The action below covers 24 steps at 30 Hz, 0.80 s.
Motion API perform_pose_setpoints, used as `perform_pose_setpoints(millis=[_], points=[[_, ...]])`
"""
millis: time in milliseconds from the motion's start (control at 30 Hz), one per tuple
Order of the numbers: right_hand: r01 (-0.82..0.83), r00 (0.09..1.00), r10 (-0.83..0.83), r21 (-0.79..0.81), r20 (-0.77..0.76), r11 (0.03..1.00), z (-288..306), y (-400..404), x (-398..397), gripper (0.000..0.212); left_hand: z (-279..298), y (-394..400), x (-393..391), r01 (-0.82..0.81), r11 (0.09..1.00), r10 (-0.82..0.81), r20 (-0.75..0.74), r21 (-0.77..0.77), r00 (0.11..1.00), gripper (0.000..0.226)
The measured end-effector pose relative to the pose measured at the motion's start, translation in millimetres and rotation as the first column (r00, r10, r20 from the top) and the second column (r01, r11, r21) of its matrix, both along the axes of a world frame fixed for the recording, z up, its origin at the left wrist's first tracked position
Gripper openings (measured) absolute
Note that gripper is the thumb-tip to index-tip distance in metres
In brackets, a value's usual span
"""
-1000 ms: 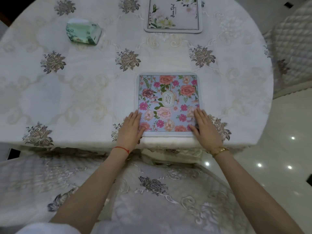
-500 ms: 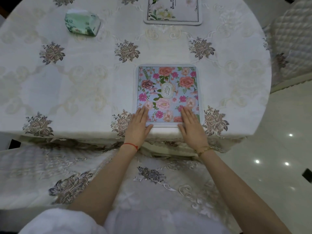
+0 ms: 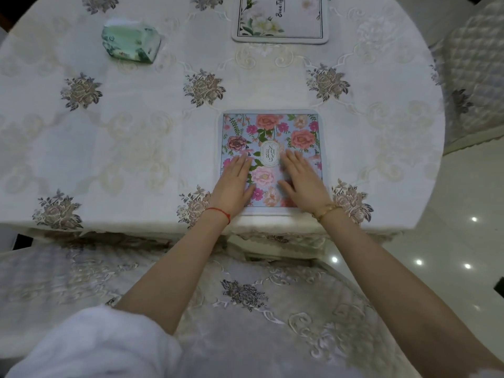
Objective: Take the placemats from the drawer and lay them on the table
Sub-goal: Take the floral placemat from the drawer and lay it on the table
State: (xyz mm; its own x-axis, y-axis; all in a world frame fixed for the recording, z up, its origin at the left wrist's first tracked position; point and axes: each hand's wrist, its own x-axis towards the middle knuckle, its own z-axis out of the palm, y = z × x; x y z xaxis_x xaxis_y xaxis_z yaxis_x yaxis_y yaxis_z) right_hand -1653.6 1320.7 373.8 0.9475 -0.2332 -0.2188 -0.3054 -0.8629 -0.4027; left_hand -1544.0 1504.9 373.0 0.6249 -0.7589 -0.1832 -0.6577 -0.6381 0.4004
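A blue placemat (image 3: pixel 275 129) printed with pink and orange flowers lies flat on the round table (image 3: pixel 136 137), near its front edge. My left hand (image 3: pixel 234 184) rests flat on the mat's lower left part, fingers straight. My right hand (image 3: pixel 304 181) lies flat on its lower right part, fingers straight too. A second placemat (image 3: pixel 281 25), white with pale flowers, lies at the far side of the table, partly cut off by the top of the frame.
A green tissue pack (image 3: pixel 131 43) sits on the table at the far left. A quilted chair (image 3: pixel 474 77) stands at the right. A chair back covered in embroidered cloth (image 3: pixel 245 296) is between me and the table. Glossy floor shows at the right.
Both hands have slid forward from the mat's near corners onto its middle, moving closer together. The mat has stayed flat in place.
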Motion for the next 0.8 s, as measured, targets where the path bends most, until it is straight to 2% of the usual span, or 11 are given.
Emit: perform_pose_setpoints(millis=[100,200,367,467,633,800], points=[[-0.050,0.998,0.049,-0.018,-0.050,0.999,-11.7,-4.7,10.5,0.070,-8.0,-5.8,5.9,-0.016,0.999,0.016,-0.005,0.028,1.000,0.067],[-0.064,0.998,0.064,-0.035,-0.019,0.997,-15.8,-16.7,-6.0,0.072,-13.4,5.5,8.4,-0.006,0.999,0.004,0.044,0.038,0.999,0.069],[0.006,1.000,-0.006,-0.049,-0.003,0.999,-10.3,-44.6,-40.0,0.072,-13.4,31.0,16.5,-0.033,0.999,0.031,0.069,0.021,0.997,0.070],[0.078,0.997,-0.078,-0.002,0.014,0.997,-4.5,-53.4,-39.5,0.070,-7.9,29.7,27.0,-0.071,0.997,0.072,0.086,-0.014,0.994,0.068],[0.050,0.997,-0.048,-0.030,0.067,0.998,-0.3,-52.4,23.4,0.068,-1.7,-19.0,55.8,-0.009,0.997,0.015,0.077,-0.083,0.997,0.063],[-0.027,0.999,0.028,-0.040,0.040,0.999,-5.3,-45.4,110.7,0.065,-8.7,-76.5,87.7,0.039,0.998,-0.035,0.059,-0.059,0.998,0.060]])
